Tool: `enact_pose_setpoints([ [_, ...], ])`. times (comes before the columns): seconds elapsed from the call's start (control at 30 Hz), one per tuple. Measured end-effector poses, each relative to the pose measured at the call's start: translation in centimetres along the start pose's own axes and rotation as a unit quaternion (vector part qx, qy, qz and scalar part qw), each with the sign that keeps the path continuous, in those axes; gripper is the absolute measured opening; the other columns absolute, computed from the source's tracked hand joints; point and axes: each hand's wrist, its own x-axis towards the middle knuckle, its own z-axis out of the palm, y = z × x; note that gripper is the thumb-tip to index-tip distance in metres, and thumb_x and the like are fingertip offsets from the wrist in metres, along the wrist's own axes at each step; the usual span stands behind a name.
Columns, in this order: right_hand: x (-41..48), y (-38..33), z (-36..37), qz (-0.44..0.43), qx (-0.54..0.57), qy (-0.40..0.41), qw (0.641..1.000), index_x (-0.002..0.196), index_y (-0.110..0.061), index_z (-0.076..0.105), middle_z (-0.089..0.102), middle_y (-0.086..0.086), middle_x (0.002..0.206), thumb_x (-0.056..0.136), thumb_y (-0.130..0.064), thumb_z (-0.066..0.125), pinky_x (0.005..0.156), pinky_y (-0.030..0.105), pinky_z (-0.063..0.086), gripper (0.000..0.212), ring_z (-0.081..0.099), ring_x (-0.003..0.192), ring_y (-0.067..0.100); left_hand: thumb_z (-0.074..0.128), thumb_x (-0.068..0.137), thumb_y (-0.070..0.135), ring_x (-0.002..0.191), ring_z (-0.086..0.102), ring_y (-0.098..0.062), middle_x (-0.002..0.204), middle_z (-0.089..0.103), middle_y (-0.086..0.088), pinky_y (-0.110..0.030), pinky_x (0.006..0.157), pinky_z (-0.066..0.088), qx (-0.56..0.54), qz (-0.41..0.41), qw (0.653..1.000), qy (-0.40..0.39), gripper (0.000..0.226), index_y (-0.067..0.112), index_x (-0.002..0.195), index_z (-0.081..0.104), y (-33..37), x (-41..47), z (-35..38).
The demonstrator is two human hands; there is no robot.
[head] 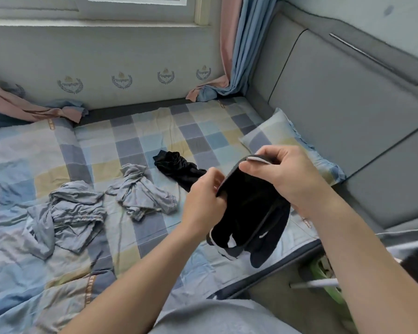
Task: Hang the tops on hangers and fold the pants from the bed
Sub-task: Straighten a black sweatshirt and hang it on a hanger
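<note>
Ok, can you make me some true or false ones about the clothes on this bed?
1. The left hand and right hand both hold the black garment. True.
2. That black garment lies flat on the checked bed cover. False: it hangs from the hands, above the bed.
3. The left grey-blue garment and the right grey-blue garment are neatly folded. False: both lie crumpled.
4. The pillow is checked like the bed cover. True.
5. The other black garment lies on the bed beyond the hands. True.
</note>
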Motion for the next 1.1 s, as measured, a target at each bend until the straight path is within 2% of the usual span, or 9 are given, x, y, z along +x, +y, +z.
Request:
enact_pose_setpoints([
  [0.07, -0.7, 1.2, -1.9, 0.012, -0.077, 0.0, 0.997, 0.075, -0.016, 0.07, 0.062, -0.005, 0.065, 0.082, -0.01, 0.079, 0.064, 0.021, 0.048, 0.013, 0.058, 0.064, 0.008, 0.056, 0.087, 0.006, 0.076, 0.06, -0.018, 0.078, 0.062, 0.005, -0.046, 0.068, 0.054, 0.003, -0.005, 1.0, -0.008, 0.018, 0.023, 0.088, 0.057, -0.2, 0.5, -0.3],
  [0.2, -2.0, 5.7, -5.5, 0.063, -0.261, 0.042, 0.962, 0.085, -0.024, 0.067, 0.064, -0.006, 0.083, 0.079, 0.01, 0.062, 0.068, 0.025, 0.045, 0.035, 0.059, 0.079, 0.017, 0.044, 0.073, 0.005, 0.078, 0.06, -0.017, 0.075, 0.065, 0.005, -0.04, 0.07, 0.051, 0.012, -0.004, 1.0, -0.012, 0.029, 0.024, 0.079, 0.065, 0.8, 1.7, -2.2],
  [0.33, -4.7, 11.6, -7.1, 0.139, -0.371, 0.167, 0.903, 0.09, -0.025, 0.064, 0.048, -0.003, 0.101, 0.075, 0.009, 0.057, 0.087, 0.04, 0.048, 0.039, 0.054, 0.093, 0.024, 0.04, 0.065, 0.012, 0.082, 0.06, -0.014, 0.076, 0.067, 0.008, -0.032, 0.072, 0.049, 0.044, 0.039, 0.998, -0.029, 0.031, 0.023, 0.075, 0.067, 3.0, 2.6, -2.7],
  [0.53, -12.0, 14.9, -8.7, 0.181, -0.226, 0.29, 0.912, 0.076, -0.022, 0.065, 0.061, -0.004, 0.07, 0.082, 0.007, 0.052, 0.059, 0.031, 0.039, 0.032, 0.056, 0.074, 0.029, 0.047, 0.081, -0.001, 0.088, 0.05, -0.015, 0.093, 0.057, 0.006, -0.03, 0.077, 0.038, 0.131, 0.099, 0.981, -0.101, 0.026, 0.016, 0.078, 0.067, 4.4, 2.0, 0.5],
  [0.67, -18.8, 15.2, -10.3, 0.211, -0.062, 0.321, 0.921, 0.085, -0.021, 0.069, 0.066, -0.012, 0.069, 0.093, 0.004, 0.053, 0.056, 0.017, 0.041, 0.031, 0.058, 0.061, 0.0, 0.044, 0.084, -0.005, 0.073, 0.051, -0.023, 0.069, 0.057, 0.0, -0.034, 0.067, 0.039, 0.17, 0.099, 0.941, -0.274, 0.025, 0.014, 0.071, 0.054, 5.6, -0.8, 3.8],
  [0.77, -25.3, 16.1, -10.5, 0.214, -0.019, 0.324, 0.921, 0.084, -0.02, 0.069, 0.065, -0.01, 0.071, 0.098, -0.004, 0.052, 0.066, 0.027, 0.041, 0.027, 0.056, 0.071, 0.01, 0.045, 0.082, -0.005, 0.067, 0.045, -0.022, 0.064, 0.048, -0.001, -0.035, 0.063, 0.035, 0.167, 0.12, 0.905, -0.373, 0.024, 0.017, 0.072, 0.046, 6.4, -5.0, 6.5],
  [0.9, -34.1, 17.0, -10.6, 0.218, 0.0, 0.355, 0.909, 0.084, -0.019, 0.068, 0.061, -0.008, 0.068, 0.099, -0.009, 0.05, 0.066, 0.031, 0.041, 0.025, 0.055, 0.07, 0.014, 0.048, 0.072, 0.02, 0.064, 0.05, -0.014, 0.067, 0.052, 0.003, -0.031, 0.062, 0.038, 0.147, 0.131, 0.838, -0.509, 0.01, 0.017, 0.079, 0.054, 8.0, -12.8, 10.6],
  [0.97, -38.8, 17.3, -10.6, 0.218, 0.004, 0.369, 0.904, 0.084, -0.02, 0.07, 0.067, 0.0, 0.076, 0.097, -0.008, 0.054, 0.072, 0.034, 0.045, 0.024, 0.06, 0.075, 0.016, 0.052, 0.077, 0.018, 0.061, 0.052, -0.011, 0.064, 0.054, 0.005, -0.027, 0.059, 0.04, 0.151, 0.158, 0.827, -0.518, 0.004, 0.018, 0.074, 0.055, 8.7, -17.1, 12.9],
  [1.1, -49.3, 17.9, -10.9, 0.25, -0.034, 0.403, 0.88, 0.083, -0.027, 0.071, 0.072, -0.002, 0.083, 0.087, -0.001, 0.065, 0.076, 0.03, 0.047, 0.027, 0.062, 0.08, 0.015, 0.053, 0.086, 0.004, 0.062, 0.061, -0.015, 0.064, 0.06, 0.004, -0.031, 0.057, 0.05, 0.146, 0.189, 0.871, -0.429, 0.021, 0.021, 0.075, 0.056, 10.7, -25.9, 16.4],
])
